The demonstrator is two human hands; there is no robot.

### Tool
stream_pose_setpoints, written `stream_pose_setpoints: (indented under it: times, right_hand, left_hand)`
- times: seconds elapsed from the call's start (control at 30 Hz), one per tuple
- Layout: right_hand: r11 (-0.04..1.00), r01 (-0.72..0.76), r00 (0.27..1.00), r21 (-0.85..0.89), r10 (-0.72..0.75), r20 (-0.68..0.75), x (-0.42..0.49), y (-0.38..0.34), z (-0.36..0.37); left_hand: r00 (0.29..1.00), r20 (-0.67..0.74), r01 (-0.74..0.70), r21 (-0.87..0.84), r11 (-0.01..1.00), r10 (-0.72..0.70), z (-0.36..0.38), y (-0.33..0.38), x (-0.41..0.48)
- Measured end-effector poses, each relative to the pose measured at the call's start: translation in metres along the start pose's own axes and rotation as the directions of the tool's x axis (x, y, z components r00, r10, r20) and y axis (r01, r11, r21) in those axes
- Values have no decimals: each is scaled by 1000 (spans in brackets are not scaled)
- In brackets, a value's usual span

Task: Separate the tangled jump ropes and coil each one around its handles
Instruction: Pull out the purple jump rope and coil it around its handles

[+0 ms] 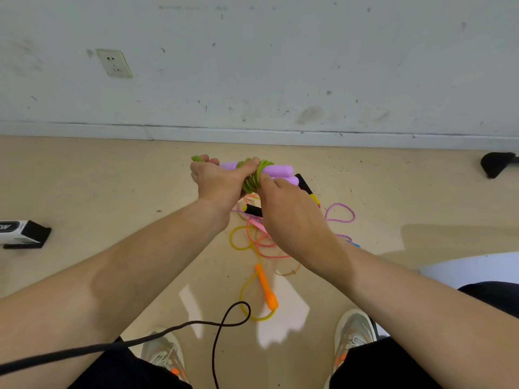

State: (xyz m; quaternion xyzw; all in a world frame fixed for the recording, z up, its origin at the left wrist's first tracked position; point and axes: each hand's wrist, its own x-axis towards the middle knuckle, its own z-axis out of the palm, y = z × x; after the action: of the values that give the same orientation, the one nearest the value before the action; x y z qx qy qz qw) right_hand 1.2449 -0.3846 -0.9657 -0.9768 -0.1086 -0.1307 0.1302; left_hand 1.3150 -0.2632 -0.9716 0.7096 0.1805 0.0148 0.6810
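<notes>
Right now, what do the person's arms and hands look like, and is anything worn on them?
The left forearm and right forearm are bare up to the frame edge: no sleeves show. The left hand and right hand have no gloves, and no watch, bracelet or ring is visible.

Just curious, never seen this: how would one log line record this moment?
left hand: grips purple handles | right hand: grips green rope coil | other ropes: tangled on floor

Beige floor [112,192]: loose tangle of yellow, pink and purple ropes [257,243] mid-floor, orange handle [266,287] nearer me, black-and-white box [24,234] at the left edge, dark thing [495,164], maybe a stand's foot, by the wall.
</notes>
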Motion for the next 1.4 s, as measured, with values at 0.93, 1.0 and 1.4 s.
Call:
stream_pose_setpoints:
  times: [0.93,1.0,1.4]
  right_hand:
    - [659,-373,920,653,172,352,3,23,-13]
    - [640,-395,908,659,160,388,3,25,-13]
    - [638,-401,867,658,31,498,11,58,-21]
  left_hand:
    - [926,53,-374,248,894,373,-12,12,6]
    - [922,52,-383,247,890,383,-12,11,5]
    - [979,199,-55,18,998,51,-17,22,9]
